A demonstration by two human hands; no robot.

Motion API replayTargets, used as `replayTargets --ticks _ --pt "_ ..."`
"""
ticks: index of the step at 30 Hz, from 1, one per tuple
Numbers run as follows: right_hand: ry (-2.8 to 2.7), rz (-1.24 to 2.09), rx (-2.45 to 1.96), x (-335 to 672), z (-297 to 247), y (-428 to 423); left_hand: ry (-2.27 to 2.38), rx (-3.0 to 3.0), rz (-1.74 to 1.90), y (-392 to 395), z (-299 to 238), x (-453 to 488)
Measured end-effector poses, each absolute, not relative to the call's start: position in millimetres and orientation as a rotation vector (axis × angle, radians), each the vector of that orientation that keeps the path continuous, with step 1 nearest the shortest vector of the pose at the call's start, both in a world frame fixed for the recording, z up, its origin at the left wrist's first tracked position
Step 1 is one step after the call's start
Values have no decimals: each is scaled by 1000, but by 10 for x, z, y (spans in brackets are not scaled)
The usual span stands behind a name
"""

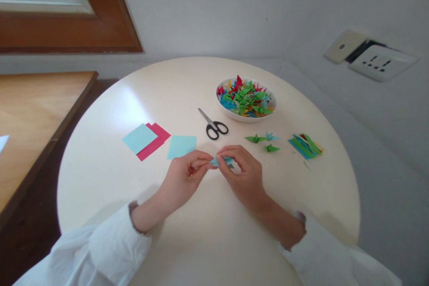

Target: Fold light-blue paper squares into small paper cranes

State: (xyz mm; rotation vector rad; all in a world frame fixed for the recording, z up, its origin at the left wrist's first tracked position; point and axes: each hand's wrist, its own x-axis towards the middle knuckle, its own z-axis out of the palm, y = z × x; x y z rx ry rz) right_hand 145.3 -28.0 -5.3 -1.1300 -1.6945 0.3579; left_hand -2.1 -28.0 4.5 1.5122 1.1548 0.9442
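Note:
A small folded piece of light blue paper (215, 161) is pinched between both hands above the table. My left hand (185, 174) grips its left end between thumb and fingers. On the other side, my right hand (241, 170) holds it with thumb and index finger; part of the paper is covered by the fingertips. Just behind my left hand lies a light blue paper square (182, 146). To the right of my right hand rest two green paper cranes (256, 139) and a light blue paper crane (271, 136).
Black-handled scissors (213, 127) lie beyond the hands. A white bowl (246, 119) full of colourful paper cranes stands at the back. Left are stacked pink sheets (154, 141) under a light blue square (140, 138). Paper strips (305, 146) lie right on the round table (100, 161).

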Motion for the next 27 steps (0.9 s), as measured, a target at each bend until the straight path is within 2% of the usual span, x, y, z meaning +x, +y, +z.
replayTargets --ticks 27 --pt "-1749 274 -1100 1444 -80 -244 1068 1505 899 -326 44 -33"
